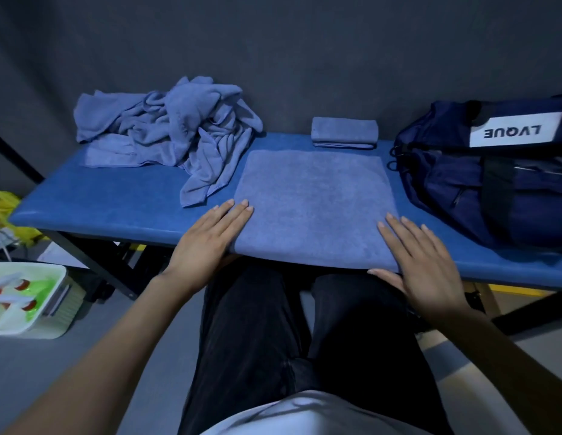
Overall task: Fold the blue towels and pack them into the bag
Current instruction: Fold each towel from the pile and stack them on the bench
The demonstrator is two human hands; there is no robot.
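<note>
Pressing flat, the left hand (210, 233) and right hand (425, 262) rest with straight fingers on the spread towel's (314, 205) near corners, between the messy pile (166, 127) and the bag (489, 171). Smooth it, match corners, then fold.

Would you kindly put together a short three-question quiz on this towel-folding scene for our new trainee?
1. True or false: the flat towel lies between the navy duffel bag and the crumpled towel pile.
2. Which is behind the flat towel? A) folded towel B) white basin
3. How do the left hand and right hand rest on the flat towel?

Key: 1 true. 2 A. 3 Flat, fingers straight, at its near corners.
</note>
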